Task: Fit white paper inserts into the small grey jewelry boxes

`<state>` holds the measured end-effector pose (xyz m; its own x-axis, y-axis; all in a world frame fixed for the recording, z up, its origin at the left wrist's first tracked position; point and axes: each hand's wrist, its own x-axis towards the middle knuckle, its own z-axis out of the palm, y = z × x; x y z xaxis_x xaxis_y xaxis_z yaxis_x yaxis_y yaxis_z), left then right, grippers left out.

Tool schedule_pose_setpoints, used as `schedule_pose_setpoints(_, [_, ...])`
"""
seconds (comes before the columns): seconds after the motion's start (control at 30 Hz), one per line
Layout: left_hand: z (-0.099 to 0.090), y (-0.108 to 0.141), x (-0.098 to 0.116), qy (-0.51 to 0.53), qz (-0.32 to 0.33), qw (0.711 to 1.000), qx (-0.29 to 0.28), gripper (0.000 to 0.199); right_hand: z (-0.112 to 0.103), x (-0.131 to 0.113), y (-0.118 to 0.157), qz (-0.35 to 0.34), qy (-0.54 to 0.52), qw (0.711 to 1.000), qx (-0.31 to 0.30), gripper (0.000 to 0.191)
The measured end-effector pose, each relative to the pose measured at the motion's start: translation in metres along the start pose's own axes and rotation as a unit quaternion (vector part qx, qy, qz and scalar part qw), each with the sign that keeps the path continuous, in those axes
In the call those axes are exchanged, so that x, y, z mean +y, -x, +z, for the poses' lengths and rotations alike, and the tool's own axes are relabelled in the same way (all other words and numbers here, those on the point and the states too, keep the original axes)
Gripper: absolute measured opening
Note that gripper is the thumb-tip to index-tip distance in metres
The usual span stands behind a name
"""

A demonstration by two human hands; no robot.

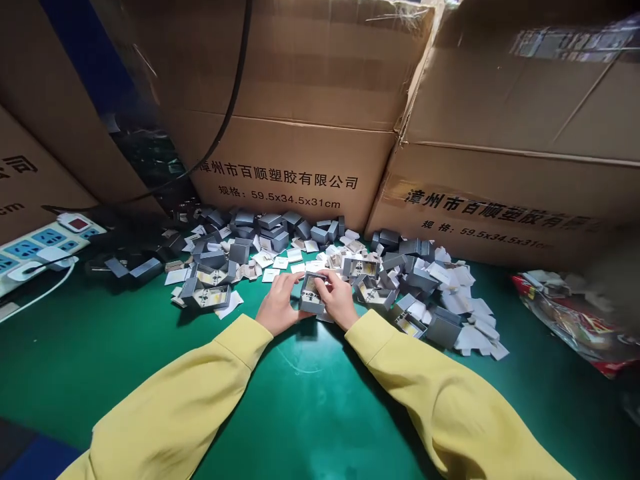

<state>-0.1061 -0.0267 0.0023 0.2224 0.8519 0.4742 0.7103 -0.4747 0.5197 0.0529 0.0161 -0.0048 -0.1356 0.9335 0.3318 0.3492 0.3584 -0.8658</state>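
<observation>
Just above the green table, a small grey box point(311, 303) with a pale printed inside is held between both hands. My left hand point(280, 305) grips its left side, fingers bent round the edge. My right hand point(338, 299) is closed at its right side, thumb and fingers over the open top; whether a small piece is pinched there is hidden. Beyond the hands lie white paper cards point(271, 275) and more grey boxes. An open grey box with a printed inside point(374, 293) lies right of my right hand, another open grey box point(207, 297) to the left.
Large cardboard cartons point(295, 153) wall off the back of the green table point(320, 427). A white power strip point(40, 250) with cables sits at the left. Piled grey boxes and folded white cards point(475, 320) spread rightward, and a red plastic bag point(575, 320) lies at far right.
</observation>
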Motion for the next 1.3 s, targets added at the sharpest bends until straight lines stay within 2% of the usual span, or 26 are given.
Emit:
schedule_pose_setpoints(0.07, [0.0, 0.001, 0.0, 0.061, -0.018, 0.998, 0.003, 0.065, 0.001, -0.004, 0.002, 0.002, 0.016, 1.0, 0.013, 0.029])
schedule_pose_setpoints(0.13, [0.002, 0.002, 0.0, 0.144, -0.047, 0.988, 0.019, 0.064, 0.002, -0.008, 0.005, 0.033, 0.032, 0.998, 0.047, 0.03])
schedule_pose_setpoints(0.27, [0.007, 0.005, 0.004, 0.338, -0.131, 0.931, 0.04, 0.057, 0.007, -0.013, 0.011, 0.1, 0.04, 0.988, 0.111, 0.032])
schedule_pose_setpoints(0.33, [0.01, 0.005, 0.007, 0.395, -0.139, 0.907, 0.03, 0.056, 0.012, -0.015, 0.013, 0.105, 0.05, 0.984, 0.136, 0.032])
schedule_pose_setpoints(0.43, [0.011, 0.005, 0.008, 0.419, -0.108, 0.901, 0.01, 0.062, 0.018, -0.016, 0.015, 0.087, 0.071, 0.981, 0.156, 0.033])
schedule_pose_setpoints(0.5, [0.009, 0.004, 0.007, 0.411, -0.097, 0.907, 0.017, 0.062, 0.022, -0.017, 0.016, 0.085, 0.06, 0.986, 0.13, 0.035])
schedule_pose_setpoints(0.6, [0.003, -0.001, 0.0, 0.394, -0.089, 0.914, 0.029, 0.055, 0.021, -0.019, 0.019, 0.089, 0.026, 0.994, 0.051, 0.036])
schedule_pose_setpoints(0.73, [-0.002, -0.006, -0.012, 0.408, -0.097, 0.907, 0.03, 0.051, 0.005, -0.012, 0.025, 0.022, 0.025, 0.999, -0.033, 0.034])
schedule_pose_setpoints(0.83, [-0.001, -0.01, -0.016, 0.436, -0.149, 0.886, 0.053, 0.052, -0.015, -0.001, 0.031, 0.015, 0.097, 0.995, -0.003, 0.03])
schedule_pose_setpoints(0.93, [0.0, -0.011, -0.015, 0.486, -0.215, 0.845, 0.05, 0.055, -0.032, 0.008, 0.036, 0.026, 0.207, 0.977, 0.041, 0.026])
schedule_pose_setpoints(1.0, [0.0, -0.011, -0.012, 0.518, -0.255, 0.815, 0.033, 0.054, -0.037, 0.01, 0.037, 0.021, 0.256, 0.966, 0.03, 0.022])
schedule_pose_setpoints(1.07, [-0.001, -0.01, -0.008, 0.53, -0.286, 0.798, 0.015, 0.05, -0.038, 0.01, 0.039, 0.008, 0.286, 0.958, 0.007, 0.02])
schedule_pose_setpoints(1.2, [-0.002, -0.01, -0.002, 0.504, -0.31, 0.806, 0.003, 0.044, -0.036, 0.008, 0.041, -0.013, 0.324, 0.945, -0.036, 0.019])
schedule_pose_setpoints(1.3, [-0.004, -0.012, 0.001, 0.497, -0.326, 0.804, -0.008, 0.043, -0.038, 0.01, 0.04, -0.019, 0.31, 0.949, -0.052, 0.015])
